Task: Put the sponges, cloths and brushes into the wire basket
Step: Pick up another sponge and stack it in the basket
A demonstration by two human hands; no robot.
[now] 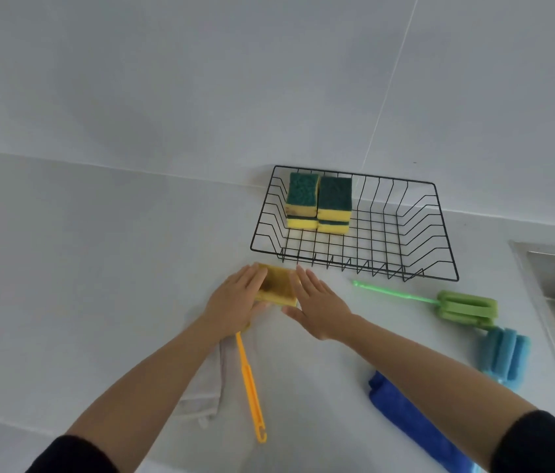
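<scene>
White counter [133,268]: left hand [235,298], right hand [320,308], fingers straight, sandwich yellow sponge [276,285]. Step: sponge pickup. Next likely: lift together, set into wire basket [416,233] at 1 o'clock.

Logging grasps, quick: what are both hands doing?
Left hand: open, flat fingers against the yellow sponge.
Right hand: open, fingers straight beside the same sponge.

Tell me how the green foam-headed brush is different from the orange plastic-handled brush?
The green foam-headed brush lies sideways, foam head showing; the orange plastic-handled brush points toward the person, head hidden under the left hand. Both lie on the white counter, outside the black wire basket.
</scene>
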